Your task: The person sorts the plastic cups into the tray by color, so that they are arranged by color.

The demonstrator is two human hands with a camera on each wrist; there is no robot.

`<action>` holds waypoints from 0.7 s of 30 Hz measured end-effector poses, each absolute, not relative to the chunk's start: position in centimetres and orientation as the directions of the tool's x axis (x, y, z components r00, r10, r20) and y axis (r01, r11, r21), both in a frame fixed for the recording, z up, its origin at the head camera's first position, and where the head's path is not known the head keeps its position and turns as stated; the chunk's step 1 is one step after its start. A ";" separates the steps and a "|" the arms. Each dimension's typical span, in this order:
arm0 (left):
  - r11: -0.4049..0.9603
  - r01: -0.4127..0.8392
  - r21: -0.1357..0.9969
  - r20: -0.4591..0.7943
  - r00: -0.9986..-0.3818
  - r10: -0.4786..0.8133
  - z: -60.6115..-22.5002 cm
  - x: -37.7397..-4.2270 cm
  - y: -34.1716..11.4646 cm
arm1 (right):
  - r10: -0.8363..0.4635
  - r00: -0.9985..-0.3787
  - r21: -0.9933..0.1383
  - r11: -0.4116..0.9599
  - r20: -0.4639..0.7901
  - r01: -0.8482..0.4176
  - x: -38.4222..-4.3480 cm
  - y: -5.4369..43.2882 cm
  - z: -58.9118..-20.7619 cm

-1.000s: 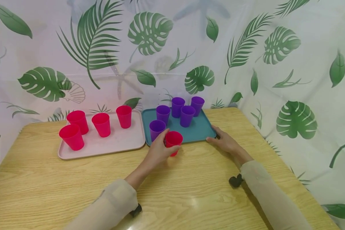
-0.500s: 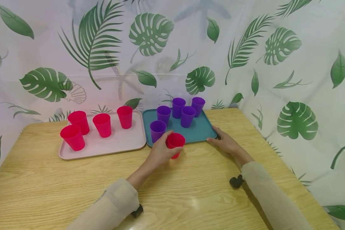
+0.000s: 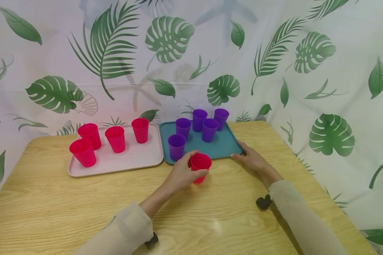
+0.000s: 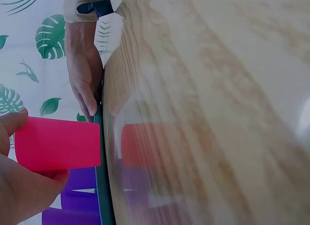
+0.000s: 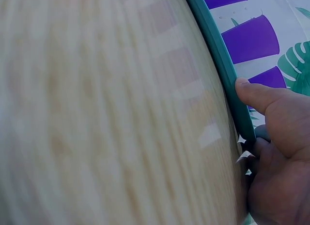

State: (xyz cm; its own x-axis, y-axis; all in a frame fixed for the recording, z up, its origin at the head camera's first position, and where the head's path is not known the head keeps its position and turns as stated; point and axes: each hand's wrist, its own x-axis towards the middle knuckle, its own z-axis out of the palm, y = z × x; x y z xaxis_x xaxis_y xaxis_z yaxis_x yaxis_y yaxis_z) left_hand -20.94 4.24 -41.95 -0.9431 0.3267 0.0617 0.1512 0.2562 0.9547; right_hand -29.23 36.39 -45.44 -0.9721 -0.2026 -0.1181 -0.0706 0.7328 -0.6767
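My left hand (image 3: 181, 175) pinches an upright red cup (image 3: 201, 161) between thumb and fingers, just in front of the teal tray (image 3: 225, 148). In the left wrist view the red cup (image 4: 60, 143) has a gap between its base and its reflection in the tabletop. My right hand (image 3: 253, 161) holds the near right corner of the teal tray; in the right wrist view its thumb (image 5: 254, 93) lies on the tray's rim. Several purple cups stand upright on this tray, one purple cup (image 3: 177, 148) at its near left corner, close behind my left hand.
To the left a pale pink tray (image 3: 124, 161) adjoins the teal one and carries several red cups, one of them a red cup (image 3: 83, 153) at its near left. Both trays lie on a wood-grain table (image 3: 210, 219). A leaf-patterned sheet (image 3: 178, 53) hangs behind and to the right.
My left hand has moved the red cup toward me and a little right, away from the teal tray's front edge. The right hand stays at the tray corner.
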 end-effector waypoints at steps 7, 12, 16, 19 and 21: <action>0.226 0.146 0.963 0.068 -0.945 0.321 -41.9 -20.2 3.6 | -0.207 -0.971 -0.686 0.724 -0.123 -0.067 -29.1 36.3 -45.4; 0.226 0.123 0.966 0.048 -0.949 0.312 -42.0 -19.6 2.8 | -0.211 -0.970 -0.688 0.722 -0.123 -0.070 -28.9 36.3 -45.3; 0.226 0.105 0.968 0.035 -0.955 0.295 -42.1 -19.4 2.0 | -0.216 -0.968 -0.687 0.723 -0.125 -0.073 -29.0 36.4 -45.4; 0.220 0.094 0.971 0.028 -0.958 0.284 -42.1 -19.3 1.5 | -0.218 -0.969 -0.687 0.723 -0.119 -0.079 -29.1 36.4 -45.5; 0.216 0.093 0.972 0.030 -0.960 0.278 -42.1 -19.3 1.1 | -0.221 -0.969 -0.688 0.721 -0.112 -0.085 -29.1 36.5 -45.5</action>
State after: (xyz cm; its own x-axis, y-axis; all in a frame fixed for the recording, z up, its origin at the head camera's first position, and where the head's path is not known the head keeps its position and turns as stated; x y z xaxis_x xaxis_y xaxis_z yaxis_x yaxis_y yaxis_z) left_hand -19.33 1.13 -42.07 -0.9602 0.2778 0.0300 0.0929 0.2161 0.9719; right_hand -29.14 36.45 -45.51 -0.9688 -0.2212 -0.1119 -0.0852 0.7210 -0.6877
